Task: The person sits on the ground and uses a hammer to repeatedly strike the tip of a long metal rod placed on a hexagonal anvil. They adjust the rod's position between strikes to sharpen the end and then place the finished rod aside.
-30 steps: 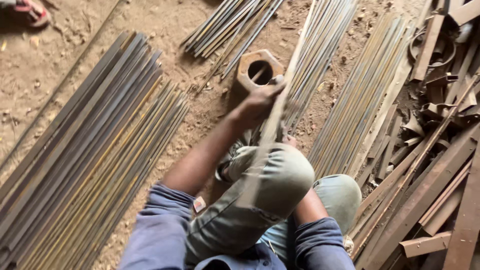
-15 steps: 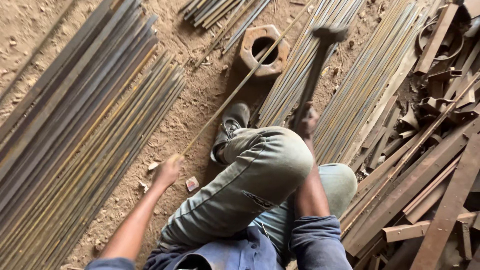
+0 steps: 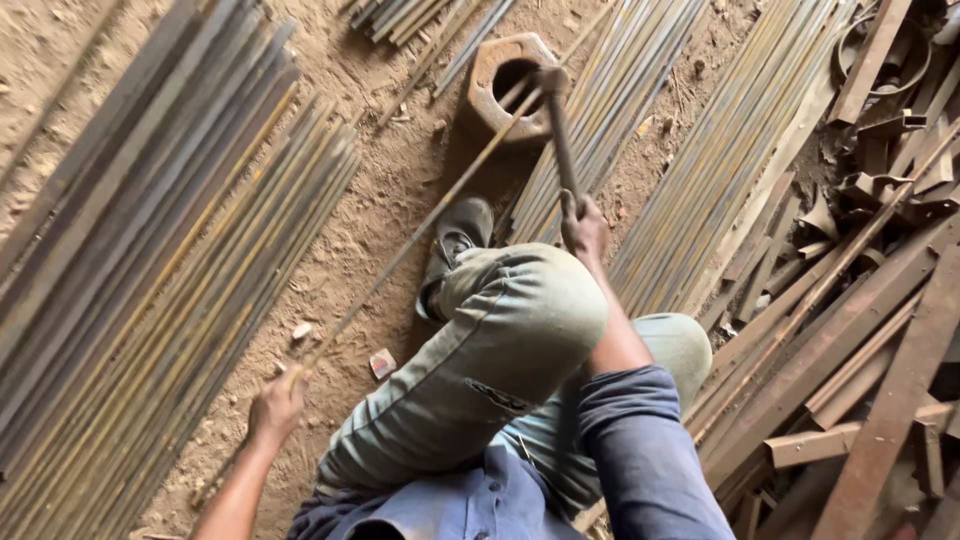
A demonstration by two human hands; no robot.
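Grip: right hand (image 3: 584, 226) closing round dark hammer handle (image 3: 562, 150); left hand (image 3: 275, 405) clasping thin rusty steel rod (image 3: 420, 232) across hexagonal iron block (image 3: 497, 90). Risk: glancing blow jolting rod loose.

Even, soft daylight; shadows faint. No glare. Hammer (image 3: 553, 110) slightly motion-blurred, frame edges a little soft, centre acceptably sharp.

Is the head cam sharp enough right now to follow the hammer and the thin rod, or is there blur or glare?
Head view: even daylight, no glare; hammer head slightly motion-smeared over the hexagonal block; thin rod readable; right hand and left hand fairly sharp; soft shadows only.
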